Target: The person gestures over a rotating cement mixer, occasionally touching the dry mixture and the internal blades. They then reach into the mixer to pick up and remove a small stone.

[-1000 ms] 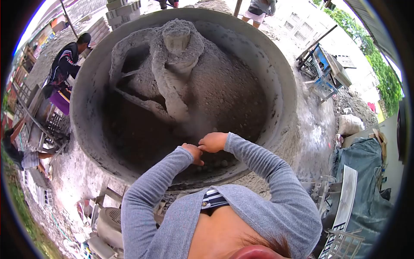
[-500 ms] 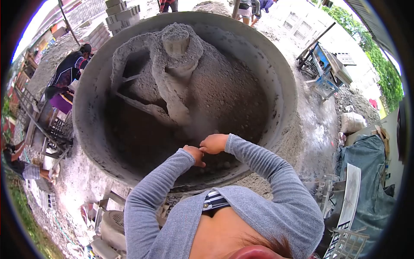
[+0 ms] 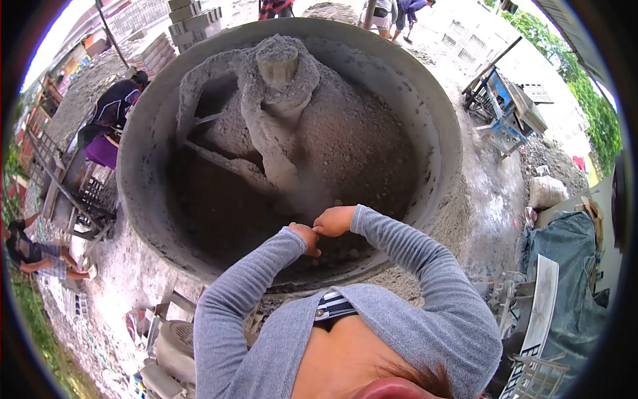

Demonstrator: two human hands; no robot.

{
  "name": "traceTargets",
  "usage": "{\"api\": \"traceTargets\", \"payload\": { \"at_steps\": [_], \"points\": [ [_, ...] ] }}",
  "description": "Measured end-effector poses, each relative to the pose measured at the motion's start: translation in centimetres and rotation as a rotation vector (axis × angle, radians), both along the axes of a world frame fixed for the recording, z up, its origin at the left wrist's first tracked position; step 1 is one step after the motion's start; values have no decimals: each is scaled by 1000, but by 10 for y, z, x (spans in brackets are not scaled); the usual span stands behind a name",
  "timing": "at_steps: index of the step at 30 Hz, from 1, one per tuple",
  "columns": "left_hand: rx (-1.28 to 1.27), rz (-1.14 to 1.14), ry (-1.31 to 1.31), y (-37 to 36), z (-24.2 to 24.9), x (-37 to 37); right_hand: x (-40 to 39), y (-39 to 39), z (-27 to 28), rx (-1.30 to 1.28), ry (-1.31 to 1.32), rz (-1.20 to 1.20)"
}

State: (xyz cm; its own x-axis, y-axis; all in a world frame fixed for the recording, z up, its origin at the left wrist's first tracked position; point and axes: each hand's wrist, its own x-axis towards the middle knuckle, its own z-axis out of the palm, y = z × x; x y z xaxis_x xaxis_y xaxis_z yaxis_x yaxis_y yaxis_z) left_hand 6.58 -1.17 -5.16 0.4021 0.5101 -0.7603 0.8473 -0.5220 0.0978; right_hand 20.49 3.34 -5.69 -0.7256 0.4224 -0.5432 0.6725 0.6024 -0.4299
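Note:
Both my hands are over the near side of a large round mixer pan (image 3: 446, 159), its wall coated in grey dust. My left hand (image 3: 306, 238) is closed, fingers curled down. Touching or almost touching it, my right hand (image 3: 334, 221) is also closed, knuckles up. What they hold, if anything, is hidden. Beyond them lies a dry mound of gravelly mix (image 3: 362, 133), with pale dust hanging just past my fingers. A crusted mixing arm (image 3: 272, 133) rises from the centre around a capped hub (image 3: 278, 61).
At the left a person bends over (image 3: 113, 116) beside a metal frame; another person (image 3: 40, 253) is lower left. Concrete blocks (image 3: 193, 25) are stacked at the back. A blue metal stand (image 3: 502, 110) stands right, a tarp (image 3: 565, 266) nearer. A motor (image 3: 176, 346) sits lower left.
The whole view has shifted slightly; my hands stay together over the pan in much the same pose. The lower-left person shows more fully, legs now visible.

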Motion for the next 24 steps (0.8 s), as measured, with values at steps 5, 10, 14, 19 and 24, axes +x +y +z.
{"api": "traceTargets", "payload": {
  "at_steps": [5,10,14,19,24],
  "points": [
    [67,17,-17,0,1,1,-2,0,14,-2,-45,60],
    [178,107,-4,4,11,-4,1,19,-12,46,-62,19],
    [673,149,76,6,21,-10,-2,1,10,472,-46,-54],
    [770,258,-38,11,13,-13,-7,1,18,311,-98,-3],
    [74,318,12,18,10,-14,2,12,34,413,-14,-101]
  ]
}}
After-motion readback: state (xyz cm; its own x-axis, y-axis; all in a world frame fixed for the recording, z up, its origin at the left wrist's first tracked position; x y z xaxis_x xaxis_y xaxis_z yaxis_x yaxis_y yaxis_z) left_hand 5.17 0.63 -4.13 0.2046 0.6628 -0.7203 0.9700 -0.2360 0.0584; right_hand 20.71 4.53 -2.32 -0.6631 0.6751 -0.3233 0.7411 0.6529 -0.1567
